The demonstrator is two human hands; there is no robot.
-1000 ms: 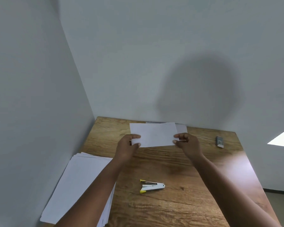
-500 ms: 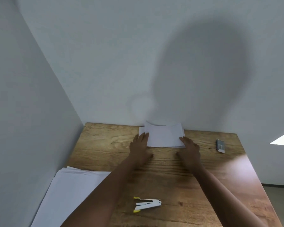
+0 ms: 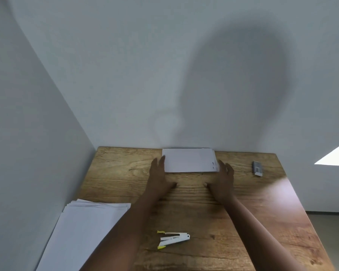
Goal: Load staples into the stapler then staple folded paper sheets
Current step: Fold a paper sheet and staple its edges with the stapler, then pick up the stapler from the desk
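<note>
White walls corner the desk [image 3: 243, 222]; flat left hand [image 3: 160, 178] and right hand [image 3: 222, 181], grip released, flank light, floppy folded sheets [image 3: 189, 160] at its far edge; likely pinch stapled ends

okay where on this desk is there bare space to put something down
Bare wood lies between the stapler and the two hands, along the table's right side below the small grey box, and at the far left corner beside the folded paper. It is crowded where the left hand and right hand flank that paper, and the loose sheet stack fills the near left.
</note>
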